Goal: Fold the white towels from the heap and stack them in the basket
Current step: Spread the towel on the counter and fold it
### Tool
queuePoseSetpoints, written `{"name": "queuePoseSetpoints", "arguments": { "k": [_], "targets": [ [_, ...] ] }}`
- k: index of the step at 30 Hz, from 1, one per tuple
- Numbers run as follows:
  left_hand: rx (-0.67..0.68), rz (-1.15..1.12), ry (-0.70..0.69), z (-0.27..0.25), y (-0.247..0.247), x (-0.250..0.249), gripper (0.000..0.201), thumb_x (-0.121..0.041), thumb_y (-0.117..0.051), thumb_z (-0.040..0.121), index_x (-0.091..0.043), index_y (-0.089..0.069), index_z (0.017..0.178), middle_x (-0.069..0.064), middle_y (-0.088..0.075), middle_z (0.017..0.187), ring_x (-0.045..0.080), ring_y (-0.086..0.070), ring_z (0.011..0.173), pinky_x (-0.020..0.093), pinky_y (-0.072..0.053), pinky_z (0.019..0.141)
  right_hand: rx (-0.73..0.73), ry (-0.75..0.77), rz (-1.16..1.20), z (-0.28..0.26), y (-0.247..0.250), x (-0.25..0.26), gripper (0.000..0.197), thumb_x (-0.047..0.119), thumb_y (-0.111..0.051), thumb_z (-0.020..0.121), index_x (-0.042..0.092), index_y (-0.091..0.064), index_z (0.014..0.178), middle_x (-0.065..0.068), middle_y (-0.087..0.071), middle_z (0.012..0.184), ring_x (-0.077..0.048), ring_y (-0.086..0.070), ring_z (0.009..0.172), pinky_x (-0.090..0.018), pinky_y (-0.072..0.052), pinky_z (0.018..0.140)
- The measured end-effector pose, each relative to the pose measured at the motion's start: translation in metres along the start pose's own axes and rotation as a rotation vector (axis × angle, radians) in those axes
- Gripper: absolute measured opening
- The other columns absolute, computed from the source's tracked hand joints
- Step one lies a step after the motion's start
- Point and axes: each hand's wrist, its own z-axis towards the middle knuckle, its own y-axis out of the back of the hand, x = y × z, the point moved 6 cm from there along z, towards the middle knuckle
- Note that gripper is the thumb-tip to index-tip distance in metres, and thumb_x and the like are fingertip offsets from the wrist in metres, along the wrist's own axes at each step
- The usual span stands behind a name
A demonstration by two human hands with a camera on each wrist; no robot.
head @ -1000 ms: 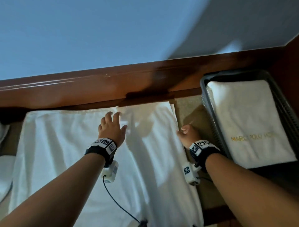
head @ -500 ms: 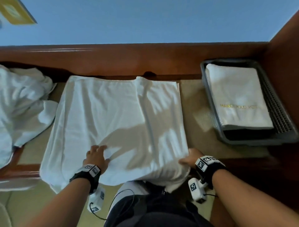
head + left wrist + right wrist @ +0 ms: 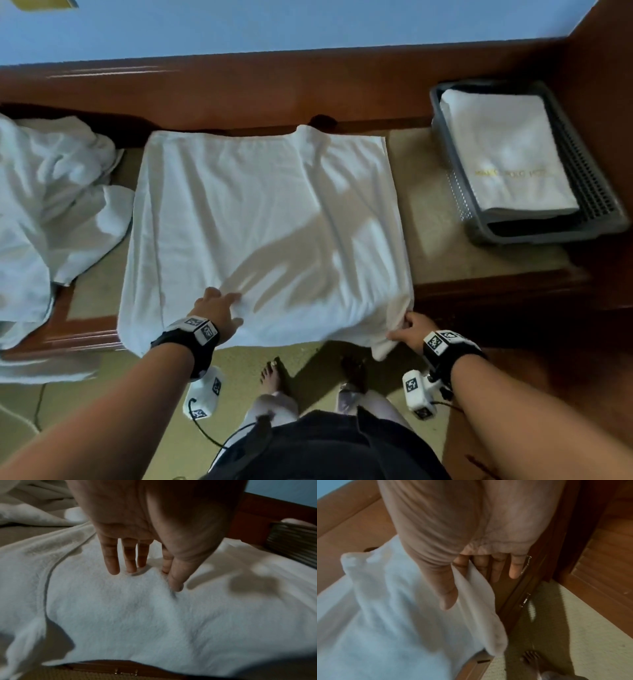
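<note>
A white towel point(image 3: 260, 219) lies spread over the low wooden bench, its near edge hanging off the front. My left hand point(image 3: 215, 306) rests on it near the front, straight fingers point(image 3: 111, 562) pressing the cloth point(image 3: 154, 615). My right hand point(image 3: 409, 330) pinches the towel's near right corner point(image 3: 476, 588) between thumb and fingers. The heap of white towels point(image 3: 51, 205) lies at the left. A grey basket point(image 3: 589, 192) at the right holds a folded towel point(image 3: 503, 154) with gold lettering.
The bench's wooden back rail point(image 3: 274, 92) runs behind the towel, with a blue wall above. A bare tan strip of bench point(image 3: 431, 212) separates towel and basket. My bare feet point(image 3: 270, 375) stand on the carpet below the bench front.
Both hands have drawn back from the towel's far edge to its near edge. The left now lies flat on the cloth and the right holds the near right corner.
</note>
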Motion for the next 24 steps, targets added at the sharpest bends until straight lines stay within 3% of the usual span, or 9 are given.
{"name": "queuePoseSetpoints", "arguments": {
  "k": [2, 5, 8, 10, 12, 15, 19, 22, 24],
  "targets": [
    [0.009, 0.052, -0.044, 0.001, 0.001, 0.004, 0.062, -0.039, -0.061, 0.093, -0.037, -0.035, 0.149, 0.008, -0.025, 0.15, 0.033, -0.044, 0.13, 0.043, -0.042, 0.108, 0.016, -0.044, 0.023, -0.002, -0.023, -0.007, 0.053, 0.019, -0.082, 0.08, 0.006, -0.061, 0.127, -0.011, -0.067, 0.119, -0.026, -0.062, 0.107, -0.031, -0.046, 0.087],
    [-0.015, 0.128, -0.098, 0.002, 0.005, 0.002, 0.056, -0.038, -0.06, 0.092, -0.035, -0.04, 0.145, 0.007, -0.027, 0.146, 0.03, -0.049, 0.126, 0.043, -0.046, 0.104, -0.011, -0.05, 0.097, -0.007, -0.051, -0.014, 0.015, 0.019, -0.079, 0.083, 0.011, -0.067, 0.088, -0.004, -0.064, 0.082, -0.02, -0.059, 0.082, -0.027, -0.04, 0.075],
    [-0.048, 0.205, -0.241, 0.005, 0.008, -0.025, 0.052, -0.037, -0.059, 0.094, -0.032, -0.044, 0.143, 0.004, -0.025, 0.147, 0.029, -0.042, 0.131, 0.045, -0.043, 0.107, -0.146, -0.132, 0.28, -0.002, -0.07, -0.036, 0.041, 0.014, -0.074, 0.087, 0.011, -0.047, 0.057, -0.002, -0.041, 0.056, -0.017, -0.039, 0.058, -0.029, -0.032, 0.062],
    [-0.023, 0.256, -0.379, 0.005, 0.004, -0.054, 0.056, -0.035, -0.058, 0.095, -0.036, -0.038, 0.148, 0.003, -0.016, 0.156, 0.03, -0.032, 0.139, 0.045, -0.038, 0.111, -0.213, -0.204, 0.466, 0.001, -0.073, -0.046, 0.032, 0.018, -0.071, 0.089, 0.001, -0.056, 0.067, -0.008, -0.047, 0.063, -0.018, -0.041, 0.061, -0.03, -0.036, 0.063],
    [0.039, 0.326, -0.504, 0.005, -0.004, -0.084, 0.061, -0.035, -0.057, 0.097, -0.04, -0.03, 0.151, 0.0, -0.009, 0.163, 0.03, -0.028, 0.143, 0.045, -0.035, 0.114, -0.236, -0.301, 0.807, 0.007, -0.079, -0.052, 0.022, 0.019, -0.067, 0.09, -0.001, -0.065, 0.1, -0.014, -0.067, 0.094, -0.023, -0.057, 0.074, -0.039, -0.05, 0.074],
    [0.109, 0.454, -0.561, 0.009, -0.011, -0.113, 0.065, -0.034, -0.055, 0.097, -0.044, -0.022, 0.152, 0.001, -0.02, 0.162, 0.031, -0.037, 0.14, 0.043, -0.039, 0.111, -0.237, -0.392, 1.246, 0.014, -0.089, -0.048, 0.031, 0.008, -0.055, 0.096, 0.005, -0.055, 0.127, -0.022, -0.063, 0.118, -0.033, -0.062, 0.087, -0.047, -0.056, 0.08],
    [0.119, 0.536, -0.545, 0.029, 0.011, -0.136, 0.077, -0.031, -0.052, 0.1, -0.034, -0.001, 0.158, 0.004, -0.049, 0.147, 0.026, -0.048, 0.133, 0.035, -0.04, 0.108, -0.185, -0.383, 1.228, 0.019, -0.096, -0.042, 0.022, 0.013, -0.046, 0.092, 0.01, -0.059, 0.109, -0.015, -0.064, 0.085, -0.031, -0.062, 0.073, -0.043, -0.053, 0.067],
    [0.145, 0.503, -0.469, 0.048, 0.028, -0.143, 0.074, -0.03, -0.052, 0.101, -0.033, -0.005, 0.158, -0.002, -0.055, 0.143, 0.02, -0.049, 0.133, 0.024, -0.034, 0.109, -0.124, -0.376, 1.069, 0.021, -0.102, -0.044, 0.013, 0.013, -0.048, 0.086, 0.019, -0.057, 0.092, -0.006, -0.051, 0.061, -0.021, -0.047, 0.051, -0.028, -0.034, 0.05],
    [0.146, 0.527, -0.431, 0.054, 0.03, -0.145, 0.069, -0.033, -0.051, 0.1, -0.036, -0.012, 0.157, -0.001, -0.055, 0.144, 0.02, -0.049, 0.132, 0.023, -0.035, 0.107, -0.072, -0.366, 0.918, 0.011, -0.099, -0.04, 0.006, 0.021, -0.056, 0.087, 0.016, -0.058, 0.087, -0.006, -0.051, 0.064, -0.023, -0.047, 0.055, -0.027, -0.033, 0.051]
  ]
}}
